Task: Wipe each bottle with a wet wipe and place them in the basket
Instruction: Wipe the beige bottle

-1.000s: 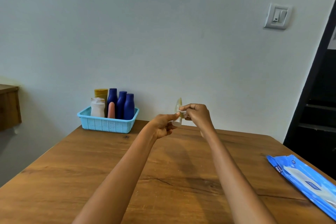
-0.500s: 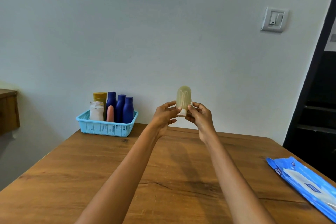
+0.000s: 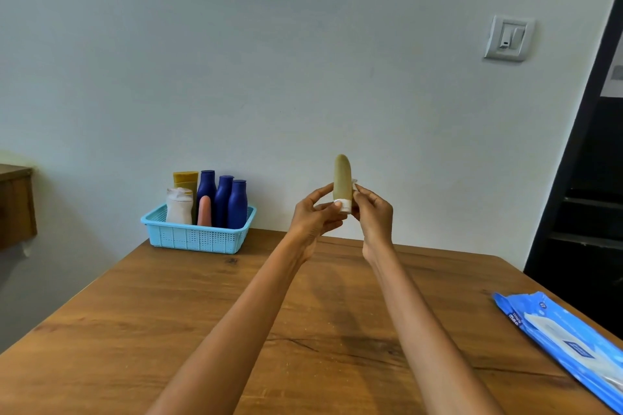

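A small olive-green bottle (image 3: pixel 342 178) with a white cap at its lower end is held upright in the air above the table's far side. My left hand (image 3: pixel 315 216) pinches its cap end from the left. My right hand (image 3: pixel 372 212) holds a small white wet wipe (image 3: pixel 354 186) against the bottle's right side. The light blue basket (image 3: pixel 199 236) stands at the table's far left corner. It holds three dark blue bottles (image 3: pixel 222 199), a white bottle (image 3: pixel 179 206), a yellow tube (image 3: pixel 185 178) and a pink bottle (image 3: pixel 204 210).
A blue pack of wet wipes (image 3: pixel 566 340) lies at the table's right edge. The wooden table (image 3: pixel 168 313) stands against a pale wall with a light switch (image 3: pixel 509 38). A wooden shelf (image 3: pixel 15 205) is at the left, a dark doorway at the right.
The bottle was turned from tilted to upright and lifted a little. Both hands have stayed on it, and the bottle has rotated edge-on between the fingers.
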